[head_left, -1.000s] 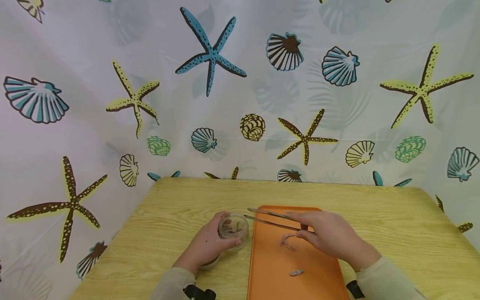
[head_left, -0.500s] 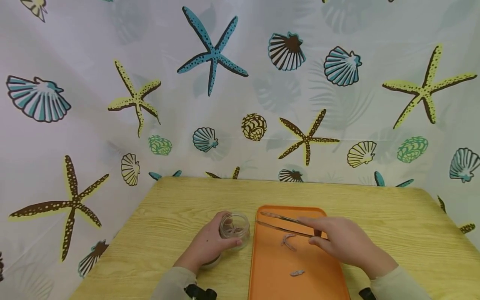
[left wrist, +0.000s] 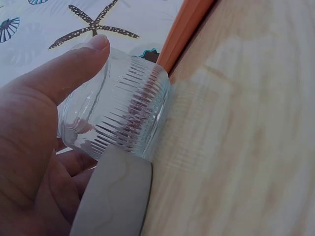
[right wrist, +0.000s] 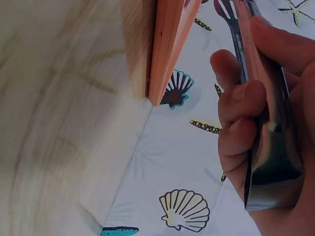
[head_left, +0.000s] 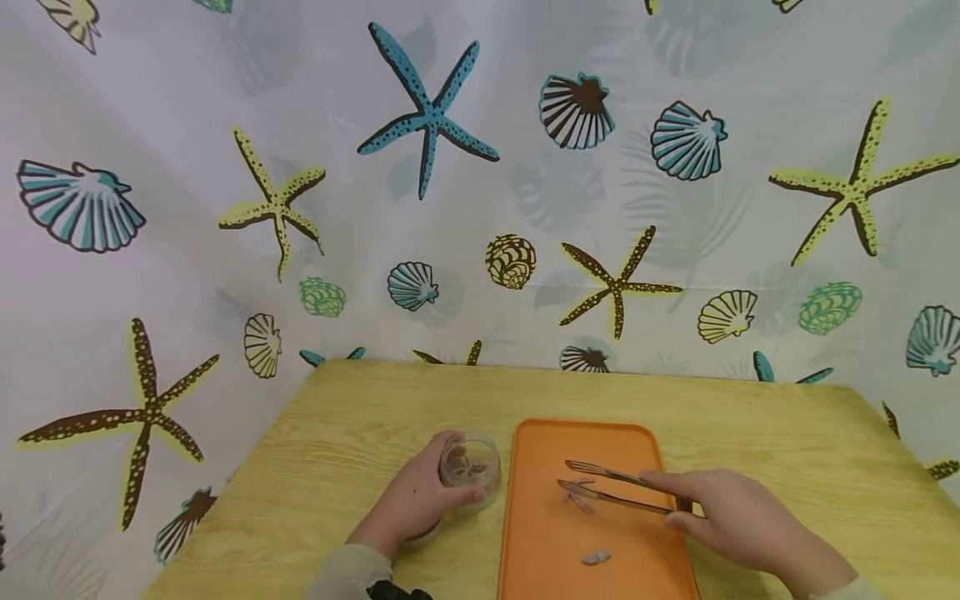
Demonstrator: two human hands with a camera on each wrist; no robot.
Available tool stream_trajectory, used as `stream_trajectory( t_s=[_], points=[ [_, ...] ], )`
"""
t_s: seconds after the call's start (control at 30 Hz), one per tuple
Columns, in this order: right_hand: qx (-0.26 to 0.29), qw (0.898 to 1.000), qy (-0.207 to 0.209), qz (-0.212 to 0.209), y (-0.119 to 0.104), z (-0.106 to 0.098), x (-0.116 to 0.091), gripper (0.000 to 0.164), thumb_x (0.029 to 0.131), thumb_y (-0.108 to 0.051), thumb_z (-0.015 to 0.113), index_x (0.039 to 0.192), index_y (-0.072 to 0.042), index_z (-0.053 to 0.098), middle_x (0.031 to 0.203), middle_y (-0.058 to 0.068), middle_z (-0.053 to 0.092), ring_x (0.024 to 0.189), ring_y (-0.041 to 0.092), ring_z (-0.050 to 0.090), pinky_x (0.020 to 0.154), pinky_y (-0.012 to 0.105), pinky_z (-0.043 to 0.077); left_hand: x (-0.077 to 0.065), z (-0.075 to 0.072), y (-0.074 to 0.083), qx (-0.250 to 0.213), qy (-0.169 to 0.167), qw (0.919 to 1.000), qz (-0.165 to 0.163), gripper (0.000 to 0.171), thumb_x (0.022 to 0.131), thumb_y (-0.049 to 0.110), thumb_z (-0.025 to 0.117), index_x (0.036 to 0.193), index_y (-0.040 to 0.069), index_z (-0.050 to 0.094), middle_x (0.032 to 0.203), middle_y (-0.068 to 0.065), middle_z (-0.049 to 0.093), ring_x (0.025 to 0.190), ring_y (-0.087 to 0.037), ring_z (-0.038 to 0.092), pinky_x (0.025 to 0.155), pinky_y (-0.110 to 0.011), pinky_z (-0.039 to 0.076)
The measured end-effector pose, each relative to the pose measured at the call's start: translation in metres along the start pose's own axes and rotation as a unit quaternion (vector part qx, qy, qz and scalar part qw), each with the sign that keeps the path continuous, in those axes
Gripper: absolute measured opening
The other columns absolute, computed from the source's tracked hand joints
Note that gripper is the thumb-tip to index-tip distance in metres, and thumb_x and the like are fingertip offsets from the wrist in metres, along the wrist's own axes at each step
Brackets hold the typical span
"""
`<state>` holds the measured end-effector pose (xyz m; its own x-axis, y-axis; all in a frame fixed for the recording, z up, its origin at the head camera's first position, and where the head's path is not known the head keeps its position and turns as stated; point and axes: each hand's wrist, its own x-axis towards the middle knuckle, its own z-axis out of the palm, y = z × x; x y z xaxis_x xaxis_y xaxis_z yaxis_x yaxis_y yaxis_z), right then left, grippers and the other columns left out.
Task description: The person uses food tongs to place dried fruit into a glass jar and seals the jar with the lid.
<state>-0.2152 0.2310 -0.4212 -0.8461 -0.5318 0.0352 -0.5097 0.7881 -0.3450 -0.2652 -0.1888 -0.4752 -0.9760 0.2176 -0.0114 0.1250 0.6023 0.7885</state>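
Observation:
My left hand [head_left: 420,496] holds a small clear glass jar [left wrist: 115,103] upright on the table, thumb and fingers round its sides. Several thin, greyish-brown pieces show inside the jar. In my right hand [head_left: 738,517] is a pair of metal tongs [right wrist: 268,128], gripped near the bent end. The arms of the tongs stand apart, with nothing between their tips. Those tips overlap a thin, curved greyish-pink piece [head_left: 579,502] on the orange tray [head_left: 547,533]. Nearer to me on the tray lies a short grey piece [head_left: 596,557].
A pale wooden-looking lid [left wrist: 115,191] lies beside the jar, partly under my left wrist. The tray has a low raised rim and sits on a wood-grain table [head_left: 750,442]. A patterned curtain [head_left: 465,208] hangs behind and along both sides.
My right hand has moved right and towards me, taking the tongs from beside the jar's mouth to over the curved piece on the tray. The left hand and jar have stayed in place.

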Motion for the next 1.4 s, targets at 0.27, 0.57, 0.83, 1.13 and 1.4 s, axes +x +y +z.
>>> stream_trajectory(
  t_s=[0.27, 0.57, 0.83, 1.13, 1.4],
  points=[
    [0.007, 1.0, -0.02, 0.014, 0.007, 0.0, -0.009, 0.048, 0.094, -0.037, 0.072, 0.141, -0.036, 0.061, 0.079, -0.023, 0.053, 0.067, 0.0, 0.047, 0.06, 0.028, 0.04, 0.002, 0.003, 0.0, -0.011, -0.003, 0.9999, 0.005, 0.097, 0.08, 0.054, 0.083, 0.156, 0.016, 0.037, 0.146, -0.004, 0.054, 0.134, -0.029, 0.049, 0.107, -0.055, 0.039],
    [0.034, 0.999, -0.039, 0.003, 0.013, 0.009, -0.01, 0.046, 0.095, -0.037, 0.07, 0.14, -0.031, 0.064, 0.097, -0.016, 0.068, 0.08, 0.002, 0.057, 0.068, 0.035, 0.051, 0.005, 0.004, -0.002, -0.006, -0.003, 0.9999, 0.007, 0.095, 0.079, 0.055, 0.084, 0.154, 0.018, 0.039, 0.145, -0.004, 0.054, 0.133, -0.029, 0.05, 0.107, -0.056, 0.04],
    [0.03, 0.999, -0.035, 0.002, 0.015, 0.014, -0.009, 0.045, 0.095, -0.034, 0.071, 0.139, -0.034, 0.064, 0.115, -0.005, 0.072, 0.1, 0.014, 0.067, 0.079, 0.043, 0.056, 0.003, 0.002, -0.002, -0.003, -0.006, 1.0, 0.0, 0.099, 0.077, 0.058, 0.083, 0.155, 0.02, 0.037, 0.146, -0.001, 0.054, 0.134, -0.027, 0.05, 0.107, -0.055, 0.04],
    [0.0, 1.0, -0.015, 0.006, 0.013, 0.015, -0.01, 0.046, 0.095, -0.032, 0.072, 0.139, -0.04, 0.062, 0.116, -0.01, 0.071, 0.09, 0.005, 0.062, 0.072, 0.036, 0.052, -0.001, 0.002, -0.001, -0.007, -0.004, 0.9999, -0.007, 0.098, 0.077, 0.058, 0.084, 0.155, 0.021, 0.038, 0.146, -0.004, 0.054, 0.133, -0.029, 0.05, 0.106, -0.056, 0.04],
    [0.019, 1.0, -0.016, -0.009, 0.01, 0.014, -0.008, 0.045, 0.097, -0.033, 0.068, 0.141, -0.04, 0.06, 0.117, -0.008, 0.071, 0.087, 0.0, 0.06, 0.067, 0.03, 0.048, 0.001, 0.003, -0.003, 0.002, 0.002, 1.0, -0.002, 0.101, 0.076, 0.058, 0.085, 0.156, 0.019, 0.037, 0.146, -0.003, 0.054, 0.132, -0.028, 0.051, 0.106, -0.055, 0.041]
  ],
)
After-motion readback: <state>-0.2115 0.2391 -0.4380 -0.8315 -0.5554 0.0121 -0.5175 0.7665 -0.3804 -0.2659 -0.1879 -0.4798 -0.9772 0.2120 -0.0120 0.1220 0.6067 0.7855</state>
